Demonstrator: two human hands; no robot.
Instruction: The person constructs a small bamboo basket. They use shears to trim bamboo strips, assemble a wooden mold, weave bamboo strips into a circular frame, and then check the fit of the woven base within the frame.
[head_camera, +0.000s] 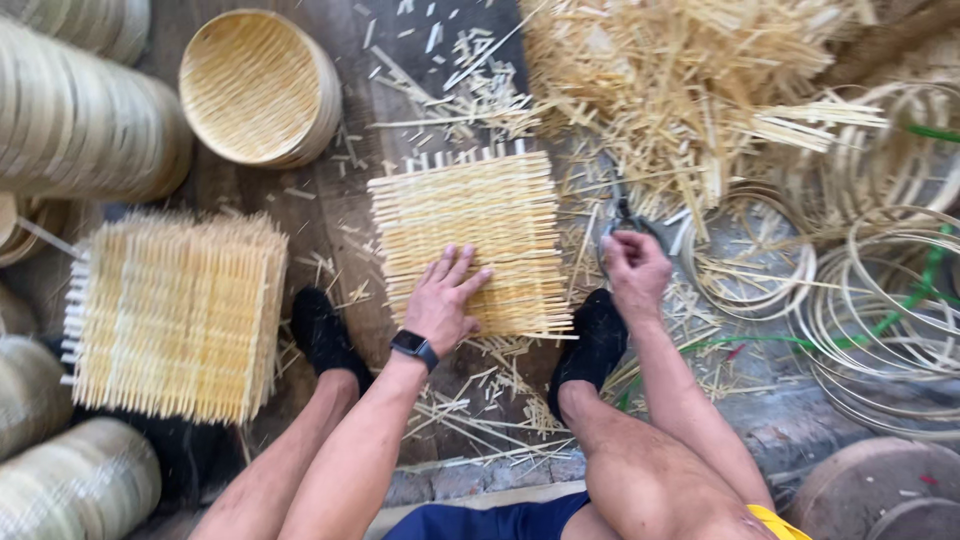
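Your left hand (443, 298) lay flat, fingers spread, palm down on the woven mat (466, 235), pressing its lower edge approx. at the mat's 6 o'clock. It gripped nothing, just rested on the strips. The mat sat on the wooden floor (330, 190) btwn your two black shoes, w/ loose slat ends sticking out along its top edge.

Your right hand (632, 262) was closed in a fist just beside the mat, at its 3 o'clock, wrapped round the handles of dark scissors (621, 215); blades pointed toward 12 o'clock, partly hidden by scraps. Couldn't tell if the blades were open.

Your left shoe (322, 332) stood at the mat's 8 o'clock, your right shoe (592, 338) at its 5 o'clock, touching the corner.

At 9 o'clock from the mat, well apart: a stack of mats (175, 315), same weave. At 11 o'clock: a round basket tray (255, 85), tilted, weave facing you. At 1 o'clock: a big heap of cut strips (680, 80). At 3–4 o'clock, past your right hand: coiled thin hoops (870, 300) w/ a green cord running thru them. Stacked round rims (75, 120) filled the far left edge. Offcuts were scattered all over the floor near your knees.
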